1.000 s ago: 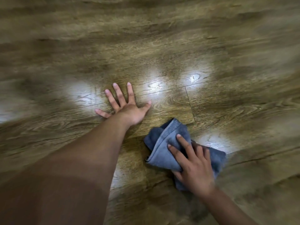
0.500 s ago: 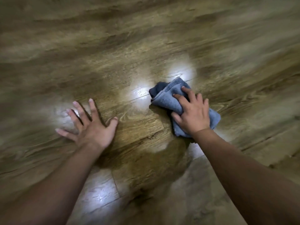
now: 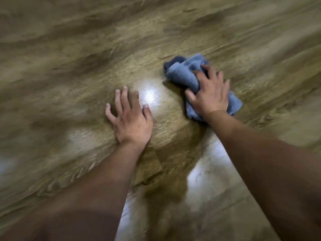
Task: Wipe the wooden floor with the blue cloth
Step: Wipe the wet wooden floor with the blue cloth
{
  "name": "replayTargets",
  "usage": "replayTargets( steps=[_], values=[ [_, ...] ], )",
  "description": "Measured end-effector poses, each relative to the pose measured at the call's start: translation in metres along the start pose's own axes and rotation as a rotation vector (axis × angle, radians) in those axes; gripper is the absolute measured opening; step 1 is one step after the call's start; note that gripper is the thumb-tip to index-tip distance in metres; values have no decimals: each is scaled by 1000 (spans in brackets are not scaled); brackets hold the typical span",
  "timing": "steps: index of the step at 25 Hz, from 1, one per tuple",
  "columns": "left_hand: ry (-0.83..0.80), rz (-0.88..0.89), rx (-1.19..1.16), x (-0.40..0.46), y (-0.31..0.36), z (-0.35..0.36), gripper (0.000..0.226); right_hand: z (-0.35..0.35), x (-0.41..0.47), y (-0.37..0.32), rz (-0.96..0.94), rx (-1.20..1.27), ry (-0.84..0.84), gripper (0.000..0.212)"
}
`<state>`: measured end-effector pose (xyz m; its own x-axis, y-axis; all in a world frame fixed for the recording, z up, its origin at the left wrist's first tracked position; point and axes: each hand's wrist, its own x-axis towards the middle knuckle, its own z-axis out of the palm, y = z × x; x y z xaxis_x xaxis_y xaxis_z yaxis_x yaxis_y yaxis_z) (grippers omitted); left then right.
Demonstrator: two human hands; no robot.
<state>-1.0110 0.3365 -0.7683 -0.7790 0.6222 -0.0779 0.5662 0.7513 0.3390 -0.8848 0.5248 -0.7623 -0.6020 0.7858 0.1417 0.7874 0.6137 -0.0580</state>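
Both hands are down on the wooden floor (image 3: 173,32): the right hand (image 3: 210,96) grips the bunched blue cloth (image 3: 182,75), now pushed further forward; the left hand (image 3: 130,120), fingers spread, braces beside the cloth. Wiping continues.

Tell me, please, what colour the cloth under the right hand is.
Blue, a muted greyish blue cloth, seen in the head view.

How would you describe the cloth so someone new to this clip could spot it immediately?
Start from the wooden floor that fills the view, then follow the right arm forward to the right hand. The blue cloth lies bunched beneath that hand. It is the only blue, soft thing there; the left hand rests on bare boards.
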Motion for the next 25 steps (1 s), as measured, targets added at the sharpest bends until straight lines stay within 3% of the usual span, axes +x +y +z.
replayTargets(
  steps=[5, 15, 20, 25],
  values=[
    [101, 42, 90, 1, -3, 16, 49, 9, 87, 23, 1, -26, 8, 58],
    [121, 39, 91, 1, -3, 17, 49, -1, 82, 13, 12, -15, -31, 56],
    [140, 44, 73, 0, -3, 18, 49, -13, 13, -15, 23, -48, -49, 61],
    [142, 70, 61, 3, -4, 22, 49, -26, -140, -45, -23, 57, -56, 64]
  ],
)
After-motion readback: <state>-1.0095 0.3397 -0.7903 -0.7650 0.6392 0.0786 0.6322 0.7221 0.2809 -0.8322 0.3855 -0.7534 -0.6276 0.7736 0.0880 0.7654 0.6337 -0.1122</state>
